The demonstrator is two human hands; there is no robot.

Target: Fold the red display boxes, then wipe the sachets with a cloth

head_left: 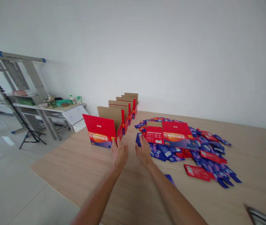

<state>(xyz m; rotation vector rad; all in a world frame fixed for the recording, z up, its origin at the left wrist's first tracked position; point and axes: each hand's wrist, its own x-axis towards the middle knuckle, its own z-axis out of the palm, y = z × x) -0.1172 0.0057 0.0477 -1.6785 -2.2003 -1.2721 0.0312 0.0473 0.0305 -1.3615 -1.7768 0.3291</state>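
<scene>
My left hand (119,153) lies open with fingers stretched, its tips touching the near right corner of an upright open red carton (102,132). My right hand (144,150) is also open, fingers reaching the left edge of a flattened red carton (170,134) that rests on a heap of red and blue sachets (205,156). Neither hand holds anything. Both forearms stretch out over the wooden table (76,162).
Behind the nearest carton stands a row of several more open red cartons (125,107) running toward the wall. A loose red sachet (197,172) lies near the heap. Left of the table are a tripod (27,134), a cluttered side bench (60,107) and a ladder (18,72).
</scene>
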